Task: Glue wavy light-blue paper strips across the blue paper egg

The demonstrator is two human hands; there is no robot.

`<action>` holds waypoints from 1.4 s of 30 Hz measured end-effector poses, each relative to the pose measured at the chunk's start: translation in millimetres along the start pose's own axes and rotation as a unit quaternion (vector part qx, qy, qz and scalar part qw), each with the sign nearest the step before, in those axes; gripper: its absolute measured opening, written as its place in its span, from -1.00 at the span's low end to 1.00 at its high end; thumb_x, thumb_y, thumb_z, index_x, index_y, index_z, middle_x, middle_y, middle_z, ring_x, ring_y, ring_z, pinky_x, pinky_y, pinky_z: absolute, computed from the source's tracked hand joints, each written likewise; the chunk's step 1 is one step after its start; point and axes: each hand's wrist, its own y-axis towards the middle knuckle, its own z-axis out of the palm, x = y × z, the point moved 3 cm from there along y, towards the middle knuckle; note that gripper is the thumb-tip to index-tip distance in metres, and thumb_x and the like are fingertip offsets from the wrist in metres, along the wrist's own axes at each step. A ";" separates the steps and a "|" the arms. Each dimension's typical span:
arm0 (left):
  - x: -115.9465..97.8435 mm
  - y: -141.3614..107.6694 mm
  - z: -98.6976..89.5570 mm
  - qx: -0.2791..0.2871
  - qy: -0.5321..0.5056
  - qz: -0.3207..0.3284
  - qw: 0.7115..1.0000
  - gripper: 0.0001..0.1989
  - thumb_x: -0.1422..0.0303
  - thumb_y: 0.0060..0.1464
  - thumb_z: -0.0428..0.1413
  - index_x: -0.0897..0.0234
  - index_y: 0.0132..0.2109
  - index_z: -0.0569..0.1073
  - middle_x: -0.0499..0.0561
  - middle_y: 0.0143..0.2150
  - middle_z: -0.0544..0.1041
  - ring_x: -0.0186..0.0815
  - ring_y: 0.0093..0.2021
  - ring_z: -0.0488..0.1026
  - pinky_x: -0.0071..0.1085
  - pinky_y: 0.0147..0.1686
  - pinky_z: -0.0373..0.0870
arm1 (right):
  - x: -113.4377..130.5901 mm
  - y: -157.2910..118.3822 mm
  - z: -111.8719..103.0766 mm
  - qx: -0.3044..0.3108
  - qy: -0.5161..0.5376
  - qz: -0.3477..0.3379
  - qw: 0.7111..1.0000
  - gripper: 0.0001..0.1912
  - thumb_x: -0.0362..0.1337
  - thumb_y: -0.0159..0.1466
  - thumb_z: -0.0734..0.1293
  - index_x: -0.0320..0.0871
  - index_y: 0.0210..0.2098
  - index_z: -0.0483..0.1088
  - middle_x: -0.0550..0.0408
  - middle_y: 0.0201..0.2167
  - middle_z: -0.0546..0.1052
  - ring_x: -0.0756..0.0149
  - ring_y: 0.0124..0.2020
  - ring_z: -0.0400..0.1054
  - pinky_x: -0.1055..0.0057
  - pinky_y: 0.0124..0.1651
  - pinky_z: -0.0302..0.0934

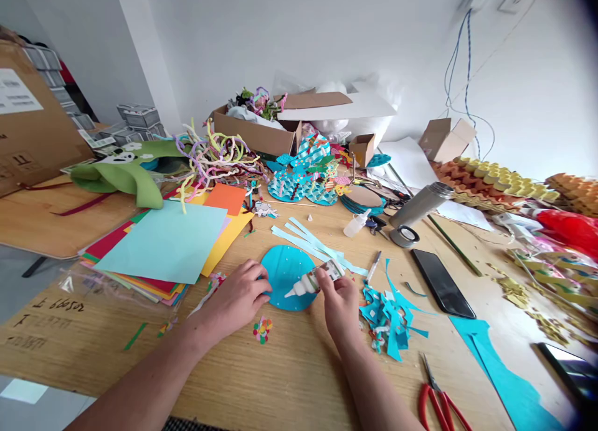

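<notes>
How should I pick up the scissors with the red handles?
Grip the red handles, coming from your side of the table. The scissors lie with their handles toward you and their pointed blades facing away. Your right hand is nearer, but it's holding the glue bottle, so probably put that down first.

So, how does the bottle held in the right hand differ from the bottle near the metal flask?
The held bottle carries a printed label; the bottle near the flask shows none. The right hand grips the held bottle; the other bottle rests on the table. The held bottle's nozzle points down-left over the blue disc, the other bottle's nozzle up-right in the picture. Both nozzles taper.
</notes>
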 end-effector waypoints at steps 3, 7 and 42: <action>0.8 -0.4 0.9 0.001 -0.004 0.000 1.000 -0.91 0.47 0.14 0.15 0.23 -0.25 0.55 0.02 -0.16 0.45 -0.22 -0.07 0.32 -0.24 -0.06 0.35 | 0.7 5.9 -9.6 -0.047 0.012 0.007 0.999 -0.58 0.06 0.18 0.32 -0.17 -0.55 0.35 0.12 -0.61 0.42 0.38 -0.58 0.24 0.46 -0.53 0.16; 2.7 -0.7 2.7 -0.004 -0.010 0.002 1.000 -0.90 0.47 0.15 0.14 0.22 -0.27 0.55 0.02 -0.16 0.45 -0.22 -0.07 0.33 -0.24 -0.06 0.35 | 2.1 10.4 -19.6 -0.079 -0.014 0.004 0.997 -0.59 0.06 0.14 0.35 -0.17 -0.56 0.35 0.11 -0.61 0.43 0.37 -0.58 0.25 0.45 -0.54 0.15; 5.3 -1.1 5.7 0.003 -0.019 0.000 1.000 -0.87 0.51 0.16 0.11 0.21 -0.25 0.53 0.02 -0.15 0.43 -0.21 -0.05 0.32 -0.22 -0.04 0.34 | 3.0 0.4 -13.1 -0.038 -0.223 -0.101 0.969 -0.72 -0.05 0.19 0.34 -0.14 -0.45 0.39 0.09 -0.53 0.53 0.32 -0.55 0.34 0.42 -0.47 0.19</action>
